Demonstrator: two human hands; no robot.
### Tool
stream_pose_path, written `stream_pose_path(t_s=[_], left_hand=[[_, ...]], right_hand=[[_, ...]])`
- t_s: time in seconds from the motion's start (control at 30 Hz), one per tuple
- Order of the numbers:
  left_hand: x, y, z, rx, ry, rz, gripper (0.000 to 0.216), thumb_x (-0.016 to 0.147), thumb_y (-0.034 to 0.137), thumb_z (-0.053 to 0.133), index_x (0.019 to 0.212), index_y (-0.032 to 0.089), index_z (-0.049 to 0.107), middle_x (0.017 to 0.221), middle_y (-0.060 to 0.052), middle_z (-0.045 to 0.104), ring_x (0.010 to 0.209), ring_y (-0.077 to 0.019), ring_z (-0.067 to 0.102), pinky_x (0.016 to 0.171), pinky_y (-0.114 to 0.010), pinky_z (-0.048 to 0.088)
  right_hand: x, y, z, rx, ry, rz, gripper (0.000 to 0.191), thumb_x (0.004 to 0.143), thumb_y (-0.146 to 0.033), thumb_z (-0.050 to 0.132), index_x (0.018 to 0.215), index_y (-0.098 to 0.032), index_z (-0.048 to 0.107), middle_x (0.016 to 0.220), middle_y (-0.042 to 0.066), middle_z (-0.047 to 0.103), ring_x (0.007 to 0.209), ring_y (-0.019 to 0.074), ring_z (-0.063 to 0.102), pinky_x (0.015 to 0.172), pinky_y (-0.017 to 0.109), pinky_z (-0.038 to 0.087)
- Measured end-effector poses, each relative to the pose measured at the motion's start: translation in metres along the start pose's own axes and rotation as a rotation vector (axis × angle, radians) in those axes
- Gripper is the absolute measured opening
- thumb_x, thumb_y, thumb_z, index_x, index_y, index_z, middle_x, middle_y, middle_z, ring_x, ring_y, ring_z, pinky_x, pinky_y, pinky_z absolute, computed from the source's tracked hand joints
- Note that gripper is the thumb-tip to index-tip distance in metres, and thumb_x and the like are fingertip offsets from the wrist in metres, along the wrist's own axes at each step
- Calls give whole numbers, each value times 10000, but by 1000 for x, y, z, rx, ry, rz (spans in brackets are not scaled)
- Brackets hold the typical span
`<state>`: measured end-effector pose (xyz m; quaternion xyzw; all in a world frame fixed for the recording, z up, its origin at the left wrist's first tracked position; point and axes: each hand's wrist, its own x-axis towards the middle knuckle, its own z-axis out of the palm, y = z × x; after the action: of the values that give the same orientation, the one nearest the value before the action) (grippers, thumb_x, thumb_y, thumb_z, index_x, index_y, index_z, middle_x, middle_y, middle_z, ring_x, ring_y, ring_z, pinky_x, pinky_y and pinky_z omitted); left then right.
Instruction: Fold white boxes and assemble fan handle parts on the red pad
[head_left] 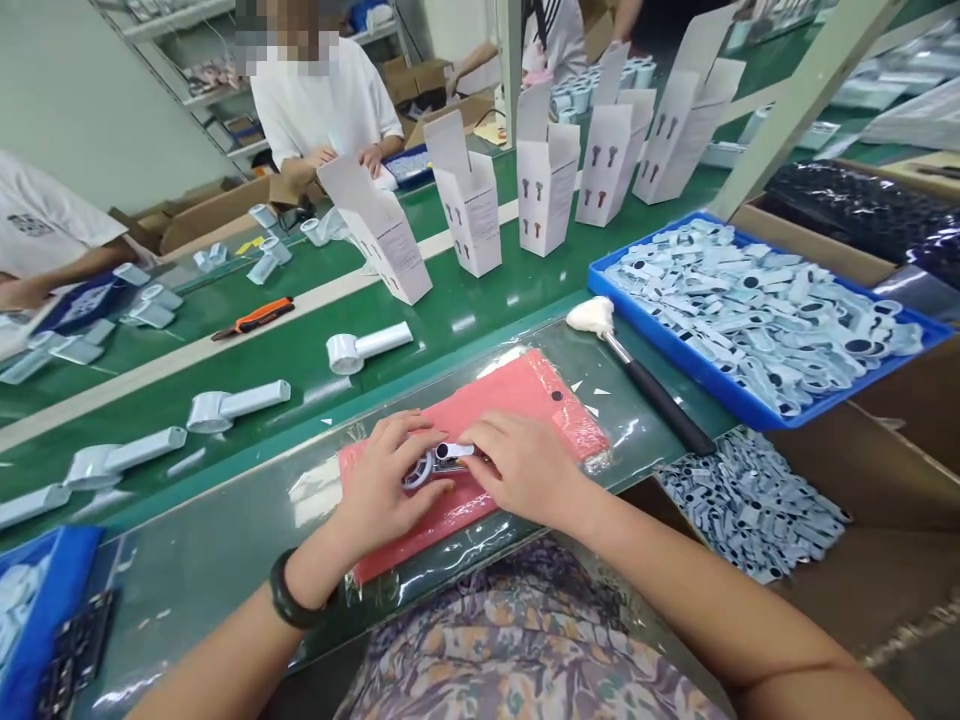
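Note:
My left hand point(386, 485), with a dark bangle at its wrist, curls around the round head of a pale plastic housing point(418, 472) lying on a red pad point(517, 395). The fingers of my right hand point(517, 465) pinch a small pale cover piece point(454, 451) with a black dot at one end. This piece sits at the housing's handle; whether it is seated there I cannot tell. My fingers hide much of the handle. A black-handled mallet point(660, 395) with a white head lies right of the pad.
Pale housings point(238, 400) lie in a row on the green conveyor point(465, 320). Open white boxes point(469, 215) stand behind. A blue tray point(750, 415) of cover pieces is at right, above a carton of similar pieces point(757, 505). Orange-handled pliers point(255, 318) lie left. Co-workers point(330, 110) sit opposite.

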<state>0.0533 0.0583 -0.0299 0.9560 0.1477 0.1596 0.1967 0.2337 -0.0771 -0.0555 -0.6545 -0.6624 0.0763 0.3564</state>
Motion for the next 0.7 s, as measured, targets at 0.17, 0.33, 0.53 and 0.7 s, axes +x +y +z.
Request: stream_pose_path(t_s=[0.17, 0.33, 0.53, 0.7], left_hand=[[0, 4, 3, -110, 76, 62, 162, 972, 285, 605, 1091, 244, 706, 1129, -77, 709, 1172, -271, 619, 1016, -438, 504], [2, 7, 6, -165, 80, -17, 150, 968, 289, 594, 1002, 239, 731, 1030, -71, 722, 1045, -243, 660, 929, -402, 548], [-4, 14, 3, -142, 52, -28, 157, 959, 337, 607, 950, 254, 740, 1029, -77, 733, 1109, -276, 659, 980, -451, 545], [-30, 30, 11, -13, 35, -28, 201, 969, 347, 610, 1127, 266, 705, 1220, -100, 720, 1258, -348, 607, 1063, -573, 486]], right_hand=[[-1, -3, -2, -53, -18, -19, 154, 1001, -248, 564, 1015, -175, 699, 881, 63, 661, 817, 212, 606, 697, 340, 450], [0, -1, 1, 58, -7, 86, 122, 1006, -292, 634, 966, -206, 711, 1014, 64, 694, 952, 213, 624, 823, 369, 464], [-3, 5, 0, 292, -125, 245, 212, 956, -260, 703, 1167, -247, 701, 1176, 46, 725, 1117, 222, 646, 1001, 431, 465], [-10, 2, -13, 202, -377, 102, 468, 921, -305, 735, 1363, -204, 621, 1282, 100, 676, 1218, 300, 585, 1072, 513, 437]])
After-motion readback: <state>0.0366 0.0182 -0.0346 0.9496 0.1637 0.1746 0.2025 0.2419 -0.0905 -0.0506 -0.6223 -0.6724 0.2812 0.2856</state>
